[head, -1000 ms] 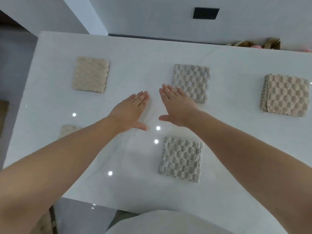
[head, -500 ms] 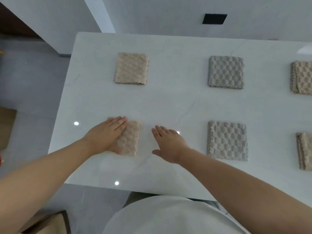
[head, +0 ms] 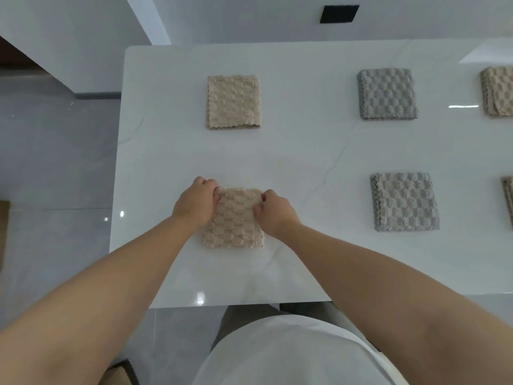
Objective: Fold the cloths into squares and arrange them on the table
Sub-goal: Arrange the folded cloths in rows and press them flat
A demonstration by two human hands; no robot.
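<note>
A folded beige cloth (head: 234,223) lies near the front left of the white table (head: 305,151). My left hand (head: 195,202) pinches its far left corner, and my right hand (head: 273,212) pinches its far right corner. A second beige folded cloth (head: 234,102) lies behind it. Two grey folded cloths sit to the right, one at the back (head: 387,93) and one nearer (head: 405,201). At the right edge of the view, two more beige cloths are partly cut off, one at the back (head: 498,95) and one nearer (head: 508,201).
The table's left edge (head: 118,168) and front edge (head: 249,304) border a grey tiled floor (head: 55,162). A white wall with a black rectangle (head: 339,13) stands behind the table. My white shirt (head: 291,354) fills the bottom of the view.
The view has shifted left along the table. Both hands, flat and open before, have closed in on the near beige cloth and now pinch its far corners.
</note>
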